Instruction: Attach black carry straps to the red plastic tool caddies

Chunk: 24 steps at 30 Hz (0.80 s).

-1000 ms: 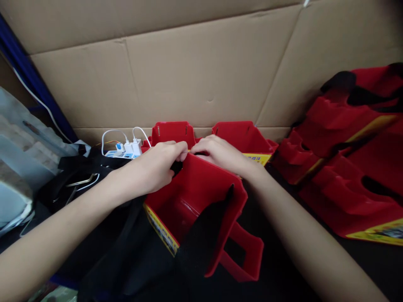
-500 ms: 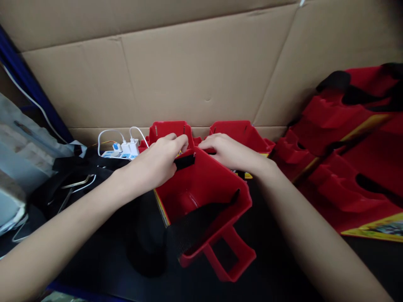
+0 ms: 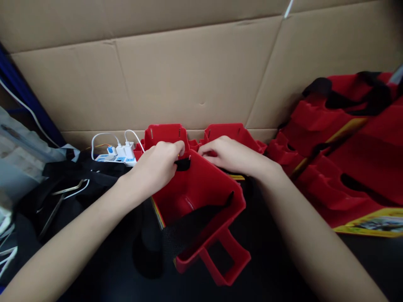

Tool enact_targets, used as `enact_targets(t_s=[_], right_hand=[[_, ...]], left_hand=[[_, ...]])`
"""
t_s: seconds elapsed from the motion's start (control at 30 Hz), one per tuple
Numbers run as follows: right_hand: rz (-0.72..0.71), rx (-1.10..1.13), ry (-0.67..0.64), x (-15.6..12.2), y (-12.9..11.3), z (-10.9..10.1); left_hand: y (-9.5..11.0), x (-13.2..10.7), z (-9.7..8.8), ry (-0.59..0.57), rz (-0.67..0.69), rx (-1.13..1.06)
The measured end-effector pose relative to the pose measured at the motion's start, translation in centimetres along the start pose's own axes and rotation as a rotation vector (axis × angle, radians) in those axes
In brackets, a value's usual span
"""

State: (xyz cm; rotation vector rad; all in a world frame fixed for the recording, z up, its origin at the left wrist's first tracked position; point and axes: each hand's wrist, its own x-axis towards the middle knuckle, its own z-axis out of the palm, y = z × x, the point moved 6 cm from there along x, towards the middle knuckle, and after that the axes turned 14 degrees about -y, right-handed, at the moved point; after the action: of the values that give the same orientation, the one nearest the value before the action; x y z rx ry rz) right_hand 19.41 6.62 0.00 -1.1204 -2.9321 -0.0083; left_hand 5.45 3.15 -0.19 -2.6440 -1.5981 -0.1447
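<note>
A red folded box [image 3: 201, 197] stands open on the black table in front of me, with a cut-out handle flap [image 3: 225, 260] at its near side. A black strap [image 3: 189, 226] runs across its inside and over the near rim. My left hand [image 3: 157, 165] pinches the strap's far end [image 3: 182, 163] at the box's far wall. My right hand [image 3: 231, 154] is closed on the far rim of the box just to the right of it. The fingertips of both hands almost meet.
Two more red boxes [image 3: 165, 134] [image 3: 233, 132] stand behind, against a cardboard wall [image 3: 189, 71]. A pile of flat red boxes [image 3: 346, 159] with black straps lies at the right. A white power strip with chargers [image 3: 118, 153] and black straps [image 3: 78, 172] lie at the left.
The red box has turned and settled lower on the table, and its inner strap now lies flatter. Both hands stay at the far wall; the view has shifted slightly.
</note>
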Motion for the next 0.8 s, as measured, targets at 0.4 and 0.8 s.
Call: enact_targets(t_s=[0.4,0.8], right_hand=[[0.046,-0.004,0.014,0.1,-0.6,0.0],[0.133,-0.041,0.059,-0.8,1.1,-0.8]], left_hand=[[0.2,0.9,0.2,-0.012,-0.017,0.017],[-1.5,0.5,0.0,-0.014,-0.054,-0.019]])
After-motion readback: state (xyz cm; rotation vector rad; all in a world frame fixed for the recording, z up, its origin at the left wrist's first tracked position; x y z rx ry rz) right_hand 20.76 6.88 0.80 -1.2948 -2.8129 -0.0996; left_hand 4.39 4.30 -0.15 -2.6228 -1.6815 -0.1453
